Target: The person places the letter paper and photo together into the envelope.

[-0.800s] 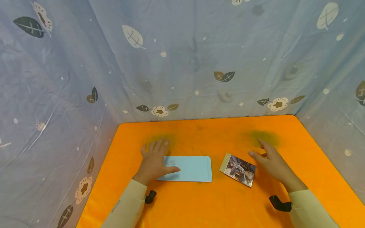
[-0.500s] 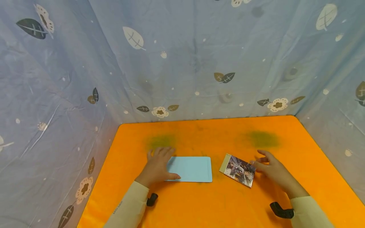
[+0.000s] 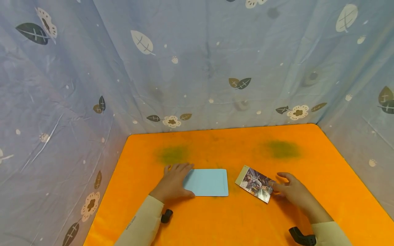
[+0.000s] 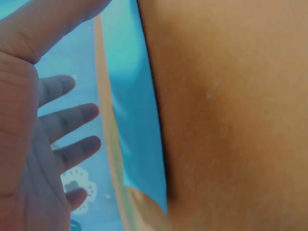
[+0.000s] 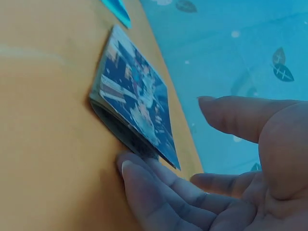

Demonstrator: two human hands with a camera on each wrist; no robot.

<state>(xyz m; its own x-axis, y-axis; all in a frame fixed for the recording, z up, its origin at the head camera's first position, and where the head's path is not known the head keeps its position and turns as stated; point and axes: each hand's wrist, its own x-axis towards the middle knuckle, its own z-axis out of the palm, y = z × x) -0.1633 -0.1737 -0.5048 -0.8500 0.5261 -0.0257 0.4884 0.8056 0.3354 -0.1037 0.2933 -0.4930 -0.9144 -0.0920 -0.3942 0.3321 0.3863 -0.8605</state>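
Note:
In the head view a pale blue envelope [image 3: 207, 182] lies flat on the orange tabletop. My left hand [image 3: 173, 182] is over its left end, fingers spread toward the far edge and thumb by the near edge. The left wrist view shows straight, separated fingers [image 4: 72, 120] beside the blue envelope [image 4: 137, 96]. To the right lies a small booklet-like stack [image 3: 256, 184] with a picture on top and a tan strip along one end. My right hand [image 3: 295, 193] is at its right edge. In the right wrist view, fingertips [image 5: 127, 168] meet the lower edge of the layered stack [image 5: 139, 96], thumb held apart.
The orange table [image 3: 215, 222] is bounded by a blue floral curtain [image 3: 197, 68] at the back and both sides. A black wrist mount [image 3: 167, 216] sits under the left sleeve, and another black mount [image 3: 301, 236] hangs by the right sleeve.
My left hand has moved right and nearer, lower over the envelope, hiding its printed box. My right hand has come toward me and reached the edge of the picture stack.

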